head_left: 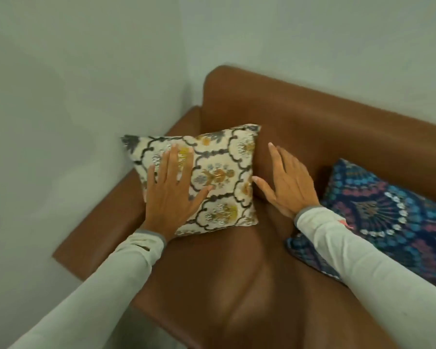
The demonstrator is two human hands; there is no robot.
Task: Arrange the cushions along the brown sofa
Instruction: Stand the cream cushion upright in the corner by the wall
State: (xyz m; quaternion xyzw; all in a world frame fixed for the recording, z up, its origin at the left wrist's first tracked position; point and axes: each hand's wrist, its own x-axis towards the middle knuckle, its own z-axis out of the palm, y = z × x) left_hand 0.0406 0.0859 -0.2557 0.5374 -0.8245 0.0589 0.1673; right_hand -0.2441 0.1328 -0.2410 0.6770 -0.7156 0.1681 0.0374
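A cream cushion with grey lattice and yellow flowers leans in the left corner of the brown sofa, against the armrest and backrest. My left hand lies flat on its front face, fingers spread. My right hand is open beside the cushion's right edge, thumb tip touching or nearly touching that edge. A blue and pink patterned cushion lies on the seat to the right, partly under my right forearm.
Pale walls meet in a corner just behind the sofa's left armrest. The backrest runs off to the right. Bare brown seat shows between the two cushions and toward the front edge.
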